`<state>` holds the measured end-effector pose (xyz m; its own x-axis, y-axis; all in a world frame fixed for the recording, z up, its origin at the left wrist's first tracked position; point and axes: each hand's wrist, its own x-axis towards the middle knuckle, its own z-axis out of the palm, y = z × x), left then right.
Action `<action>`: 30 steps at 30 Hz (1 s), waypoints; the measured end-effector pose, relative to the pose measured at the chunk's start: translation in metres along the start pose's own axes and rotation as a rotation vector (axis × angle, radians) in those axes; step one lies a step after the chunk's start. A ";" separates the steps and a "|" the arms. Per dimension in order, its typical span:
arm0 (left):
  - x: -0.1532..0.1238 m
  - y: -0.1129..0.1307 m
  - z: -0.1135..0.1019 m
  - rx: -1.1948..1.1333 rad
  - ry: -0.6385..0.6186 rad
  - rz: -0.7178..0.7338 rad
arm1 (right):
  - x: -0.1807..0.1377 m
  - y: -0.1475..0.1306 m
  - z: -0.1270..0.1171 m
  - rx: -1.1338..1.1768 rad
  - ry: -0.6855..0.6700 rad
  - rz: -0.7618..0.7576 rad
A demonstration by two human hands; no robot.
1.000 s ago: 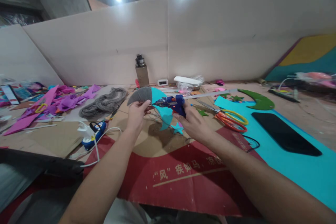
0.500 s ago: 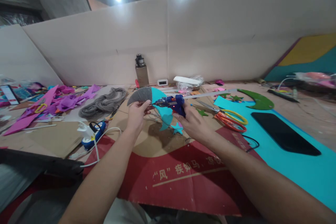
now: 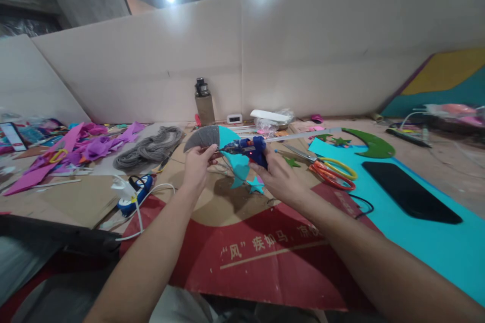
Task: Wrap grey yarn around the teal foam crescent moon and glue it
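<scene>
My left hand (image 3: 200, 159) pinches the lower edge of a turquoise crescent (image 3: 239, 163), whose left part is wrapped in grey cord (image 3: 202, 137). My right hand (image 3: 278, 169) is wrapped round the handle of a blue glue gun (image 3: 254, 149), with a long clear glue stick (image 3: 303, 134) poking out of its back. The gun's nozzle points left, close to my left fingertips and the end of the wrapping. Whether it touches the cord I cannot tell. Below the crescent lies a turquoise star (image 3: 256, 185) on the cardboard.
Orange-and-yellow-handled scissors (image 3: 333, 171) and a black phone (image 3: 411, 192) lie to the right, near a green crescent (image 3: 373, 144). On the left are a grey cord bundle (image 3: 149, 149), a blue power strip (image 3: 134, 197) and purple scraps (image 3: 100, 146). A bottle (image 3: 204, 103) stands behind.
</scene>
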<state>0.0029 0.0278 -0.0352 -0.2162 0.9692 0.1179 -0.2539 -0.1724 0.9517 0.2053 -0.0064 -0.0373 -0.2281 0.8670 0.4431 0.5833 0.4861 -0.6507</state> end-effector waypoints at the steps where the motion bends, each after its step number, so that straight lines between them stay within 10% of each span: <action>1: 0.000 0.000 0.000 -0.002 0.003 0.001 | 0.000 0.000 0.000 -0.001 0.005 -0.003; 30: -0.002 0.000 0.001 0.013 -0.041 -0.020 | 0.001 -0.004 -0.005 -0.036 0.041 0.008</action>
<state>0.0043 0.0260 -0.0349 -0.1724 0.9789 0.1098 -0.2456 -0.1507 0.9576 0.2066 -0.0076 -0.0314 -0.1912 0.8653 0.4633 0.6132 0.4739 -0.6320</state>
